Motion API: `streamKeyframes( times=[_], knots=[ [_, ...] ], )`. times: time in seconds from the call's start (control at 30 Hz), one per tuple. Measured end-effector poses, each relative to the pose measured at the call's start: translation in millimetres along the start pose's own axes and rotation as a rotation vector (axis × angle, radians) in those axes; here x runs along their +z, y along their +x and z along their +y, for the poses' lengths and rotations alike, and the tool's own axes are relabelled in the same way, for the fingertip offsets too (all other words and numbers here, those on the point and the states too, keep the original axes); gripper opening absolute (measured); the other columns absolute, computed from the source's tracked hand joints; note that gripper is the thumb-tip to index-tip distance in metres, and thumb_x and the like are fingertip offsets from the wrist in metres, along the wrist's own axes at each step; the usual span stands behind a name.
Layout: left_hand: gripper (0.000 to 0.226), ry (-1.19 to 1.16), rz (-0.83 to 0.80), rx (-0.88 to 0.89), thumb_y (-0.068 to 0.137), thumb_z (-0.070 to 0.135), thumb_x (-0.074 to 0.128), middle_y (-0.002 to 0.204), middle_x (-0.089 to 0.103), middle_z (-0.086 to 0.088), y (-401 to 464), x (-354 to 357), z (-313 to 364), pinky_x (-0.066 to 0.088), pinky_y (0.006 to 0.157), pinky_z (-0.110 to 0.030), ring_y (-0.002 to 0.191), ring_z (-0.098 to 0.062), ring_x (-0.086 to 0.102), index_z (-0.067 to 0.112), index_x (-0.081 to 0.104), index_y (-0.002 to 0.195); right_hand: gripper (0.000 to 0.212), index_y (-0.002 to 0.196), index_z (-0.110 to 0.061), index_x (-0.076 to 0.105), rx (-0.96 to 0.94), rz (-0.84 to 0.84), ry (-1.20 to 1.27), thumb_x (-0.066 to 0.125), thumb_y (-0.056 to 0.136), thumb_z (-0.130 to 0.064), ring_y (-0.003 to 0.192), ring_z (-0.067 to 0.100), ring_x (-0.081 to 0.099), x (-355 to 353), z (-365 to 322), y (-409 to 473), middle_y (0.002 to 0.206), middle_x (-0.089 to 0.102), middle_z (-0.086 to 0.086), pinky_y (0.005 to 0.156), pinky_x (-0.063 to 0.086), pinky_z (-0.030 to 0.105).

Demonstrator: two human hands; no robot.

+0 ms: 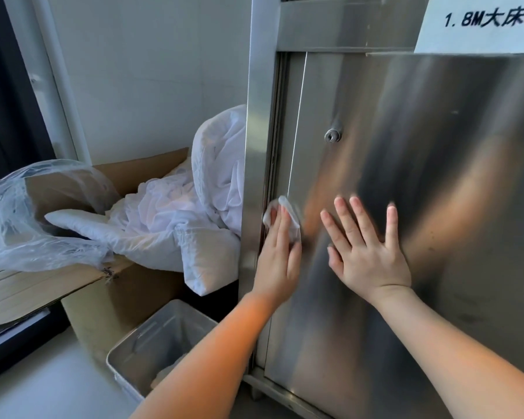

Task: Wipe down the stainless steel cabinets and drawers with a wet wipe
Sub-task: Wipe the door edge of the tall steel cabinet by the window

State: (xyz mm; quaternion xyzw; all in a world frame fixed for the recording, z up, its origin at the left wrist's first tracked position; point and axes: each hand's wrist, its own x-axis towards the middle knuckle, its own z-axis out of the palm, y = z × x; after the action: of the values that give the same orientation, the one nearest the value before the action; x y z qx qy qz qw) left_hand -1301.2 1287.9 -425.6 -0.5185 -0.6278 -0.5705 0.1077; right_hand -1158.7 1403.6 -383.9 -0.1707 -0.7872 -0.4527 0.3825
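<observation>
Against the left edge of the stainless steel cabinet door [406,207], the left hand [277,255] lies flat with its fingers straight and close together, pressing one white wet wipe [288,211] to the metal. The wipe is crumpled under the fingertips and shows above and to the right of them, right at the seam where the door meets the upright corner post [259,116] of the cabinet. The right hand [366,255] rests just beside it, further onto the door, palm flat on the steel with all five fingers spread and straight, holding nothing. Both bare forearms reach up from the bottom edge of the view.

One round keyhole lock [332,135] sits higher on the door, above the two hands and well apart from them. One white label [478,22] with printed characters is fixed at the cabinet's top right corner.

Left of the cabinet, one open cardboard box [124,291] holds a heap of white bedding [176,225], which leans against the corner post. One clear plastic bag [37,213] drapes over the box's left flap. One rectangular metal bin [152,346] stands on the floor below the box, near the cabinet's bottom left corner, partly hidden by the left forearm.
</observation>
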Motion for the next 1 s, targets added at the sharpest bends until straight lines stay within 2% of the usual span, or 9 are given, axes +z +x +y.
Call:
streamKeyframes(
  times=[0.17, 0.37, 0.5, 0.6, 0.67, 0.73, 0.83, 0.93, 1.0],
  knots=[
    [0.07, 0.023, -0.025, -0.04, 0.098, 0.021, 0.043, 0.161, -0.001, 0.005, -21, 11, -9, 0.006, 0.122, -0.026, 0.151, -0.007, -0.002, 0.011, 0.003, 0.155, 0.062, 0.156, -0.018, 0.016, -0.006, -0.031, -0.027, 0.029, 0.1, -0.041, 0.15, 0.028, 0.011, -1, 0, -1, 0.163, 0.009, 0.009, 0.115, -0.001, 0.064],
    [0.075, -0.006, 0.012, -0.141, 0.095, 0.019, 0.047, 0.16, -0.001, 0.007, -41, 26, -15, 0.009, 0.123, -0.031, 0.151, -0.009, -0.002, 0.015, 0.0, 0.154, 0.063, 0.156, -0.019, 0.013, -0.003, -0.032, -0.026, 0.031, 0.1, -0.04, 0.15, 0.028, 0.005, 0, 0, -1, 0.163, 0.006, 0.01, 0.115, -0.003, 0.065],
    [0.084, -0.04, -0.045, -0.355, 0.094, 0.016, 0.052, 0.159, -0.006, 0.01, -104, 49, -41, 0.016, 0.123, -0.042, 0.151, -0.01, -0.005, 0.024, -0.007, 0.153, 0.063, 0.156, -0.019, 0.011, -0.004, -0.036, -0.025, 0.032, 0.1, -0.04, 0.15, 0.029, 0.002, 1, 1, -1, 0.164, 0.004, 0.01, 0.113, -0.009, 0.065],
    [0.098, -0.096, -0.086, -0.58, 0.085, 0.005, 0.057, 0.161, -0.006, 0.011, -148, 68, -56, 0.023, 0.119, -0.048, 0.152, -0.016, 0.003, 0.026, -0.009, 0.154, 0.063, 0.157, -0.02, 0.01, -0.006, -0.043, 0.006, 0.032, 0.101, -0.039, 0.15, 0.029, 0.0, 2, 0, -2, 0.163, 0.003, 0.01, 0.112, -0.013, 0.064],
    [0.099, -0.15, -0.09, -0.672, 0.079, 0.008, 0.055, 0.164, -0.004, 0.007, -166, 76, -64, 0.018, 0.121, -0.045, 0.152, -0.014, 0.003, 0.024, -0.008, 0.155, 0.063, 0.157, -0.019, 0.008, -0.006, -0.041, 0.024, 0.032, 0.101, -0.039, 0.15, 0.029, -0.003, 2, -1, -3, 0.163, 0.002, 0.01, 0.11, -0.011, 0.066],
    [0.1, -0.183, -0.106, -0.749, 0.077, 0.014, 0.051, 0.164, -0.004, 0.011, -180, 81, -72, 0.016, 0.122, -0.037, 0.151, -0.007, 0.002, 0.025, -0.008, 0.156, 0.064, 0.157, -0.02, 0.006, -0.005, -0.052, 0.057, 0.031, 0.101, -0.039, 0.15, 0.031, -0.001, 0, -1, -2, 0.163, 0.002, 0.011, 0.108, -0.005, 0.07],
    [0.096, -0.211, -0.184, -0.9, 0.085, 0.013, 0.054, 0.164, 0.004, 0.011, -202, 84, -91, 0.024, 0.116, -0.03, 0.15, -0.012, 0.015, 0.031, -0.008, 0.156, 0.063, 0.157, -0.021, 0.003, 0.001, -0.067, 0.088, 0.03, 0.102, -0.038, 0.148, 0.037, 0.01, -1, 1, -1, 0.162, 0.008, 0.014, 0.104, 0.008, 0.075],
    [0.092, -0.223, -0.286, -1.093, 0.09, 0.021, 0.054, 0.164, 0.013, 0.006, -217, 88, -110, 0.035, 0.099, -0.026, 0.139, -0.026, 0.039, 0.035, -0.011, 0.155, 0.062, 0.157, -0.021, 0.001, 0.0, -0.086, 0.109, 0.027, 0.103, -0.037, 0.147, 0.041, 0.013, -2, 3, -1, 0.161, 0.009, 0.016, 0.102, 0.014, 0.08],
    [0.091, -0.253, -0.297, -1.164, 0.091, 0.025, 0.054, 0.163, 0.017, 0.0, -220, 92, -120, 0.038, 0.102, -0.031, 0.136, -0.031, 0.041, 0.033, -0.011, 0.155, 0.061, 0.157, -0.021, 0.001, 0.001, -0.084, 0.105, 0.026, 0.103, -0.036, 0.146, 0.042, 0.014, -1, 4, -1, 0.161, 0.011, 0.017, 0.101, 0.017, 0.08]
  ],
)
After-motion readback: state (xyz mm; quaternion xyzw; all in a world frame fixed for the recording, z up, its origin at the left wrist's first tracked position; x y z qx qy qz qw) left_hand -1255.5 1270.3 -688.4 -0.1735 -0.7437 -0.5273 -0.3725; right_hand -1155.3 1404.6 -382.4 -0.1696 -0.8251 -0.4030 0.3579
